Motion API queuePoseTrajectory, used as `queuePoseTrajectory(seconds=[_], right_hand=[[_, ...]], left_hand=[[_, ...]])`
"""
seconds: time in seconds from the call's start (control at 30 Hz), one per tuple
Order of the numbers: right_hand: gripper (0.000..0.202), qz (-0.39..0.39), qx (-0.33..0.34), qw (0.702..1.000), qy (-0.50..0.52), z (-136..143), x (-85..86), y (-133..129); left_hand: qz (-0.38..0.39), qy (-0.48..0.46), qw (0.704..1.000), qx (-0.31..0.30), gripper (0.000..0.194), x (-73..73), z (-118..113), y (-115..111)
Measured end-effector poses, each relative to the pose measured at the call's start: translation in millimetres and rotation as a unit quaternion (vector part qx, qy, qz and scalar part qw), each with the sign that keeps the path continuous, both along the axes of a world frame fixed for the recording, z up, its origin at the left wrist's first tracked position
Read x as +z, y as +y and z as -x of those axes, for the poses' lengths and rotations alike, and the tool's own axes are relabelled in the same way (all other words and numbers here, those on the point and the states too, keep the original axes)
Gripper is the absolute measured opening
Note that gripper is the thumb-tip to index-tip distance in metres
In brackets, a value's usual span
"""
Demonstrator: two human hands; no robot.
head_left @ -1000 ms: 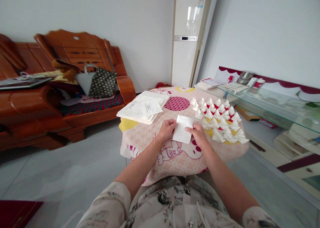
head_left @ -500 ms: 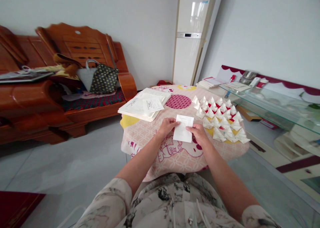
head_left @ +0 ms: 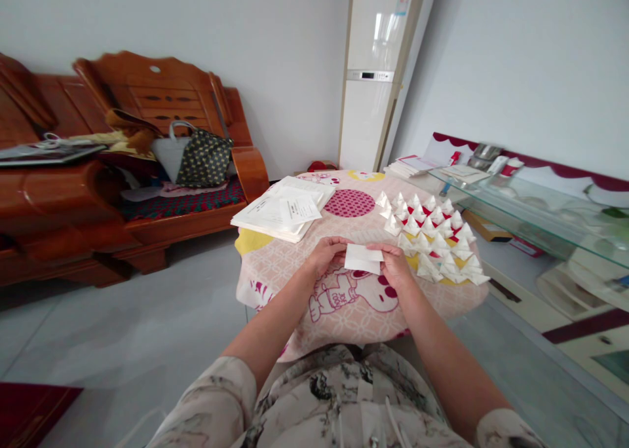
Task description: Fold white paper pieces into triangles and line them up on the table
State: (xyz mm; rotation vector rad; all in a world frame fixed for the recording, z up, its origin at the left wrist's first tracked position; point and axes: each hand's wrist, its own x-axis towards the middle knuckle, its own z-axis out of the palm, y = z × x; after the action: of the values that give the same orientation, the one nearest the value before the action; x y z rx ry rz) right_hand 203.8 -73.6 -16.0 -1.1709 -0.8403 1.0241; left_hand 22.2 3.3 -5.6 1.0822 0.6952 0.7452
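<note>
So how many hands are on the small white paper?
2: the left hand at the left side of the paper, the right hand at its right.

Paper stack [head_left: 268, 219], print [head_left: 262, 204] illegibly small.

On my feed I am seeing plain white on the small sheet [head_left: 362, 259] and white on the folded pieces [head_left: 421, 243], with red and yellow showing between them. The tablecloth [head_left: 289, 271] is showing pale pink under white interlaced lines, magenta cartoon outlines, yellow patches and a dotted magenta oval. Dark grey blotches are marking the off-white shirt [head_left: 322, 388]. I am also picking out a red-and-green pattern on the seat cover [head_left: 196, 202].
</note>
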Motion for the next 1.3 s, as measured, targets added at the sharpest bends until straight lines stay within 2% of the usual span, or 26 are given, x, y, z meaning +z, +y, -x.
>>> queuePoseTrajectory(seconds=[0.17,0.37,0.5,0.67,0.87,0.97,1.1,1.2,1.3], right_hand=[[0.016,0.001,0.001,0.999,-0.050,4.3,6.2,-3.7],[0.016,-0.004,-0.004,0.996,-0.094,5.1,6.6,-4.1],[0.020,0.004,0.020,0.994,-0.107,5.3,4.5,-5.4],[0.029,-0.006,0.077,0.983,-0.169,5.1,-1.0,-5.7],[0.038,-0.024,0.040,0.975,-0.216,2.3,-8.6,-1.6],[0.042,0.001,0.083,0.975,-0.204,5.8,-1.2,-5.7],[0.041,0.014,0.184,0.968,-0.171,12.3,10.8,-12.4],[0.043,0.023,0.185,0.971,-0.148,12.7,10.1,-11.7],[0.040,0.016,0.097,0.984,-0.146,8.9,3.6,-5.2]], left_hand=[[0.012,0.014,1.000,-0.009,0.033,-0.8,-0.4,-2.0],[0.011,0.027,1.000,0.002,0.024,-7.4,-1.0,-0.9],[0.010,0.036,0.999,0.009,0.021,-8.0,-0.1,1.7],[-0.034,0.058,0.997,0.033,0.026,-5.1,1.1,8.3],[-0.079,0.072,0.993,0.058,0.042,-8.6,1.8,11.0],[-0.089,0.077,0.989,0.093,0.044,-10.9,4.5,13.0],[-0.108,0.087,0.982,0.130,0.040,-8.9,8.8,20.1],[-0.173,0.108,0.973,0.104,0.039,-2.6,9.9,29.5],[-0.311,0.182,0.932,0.034,0.040,6.8,6.9,42.6]])
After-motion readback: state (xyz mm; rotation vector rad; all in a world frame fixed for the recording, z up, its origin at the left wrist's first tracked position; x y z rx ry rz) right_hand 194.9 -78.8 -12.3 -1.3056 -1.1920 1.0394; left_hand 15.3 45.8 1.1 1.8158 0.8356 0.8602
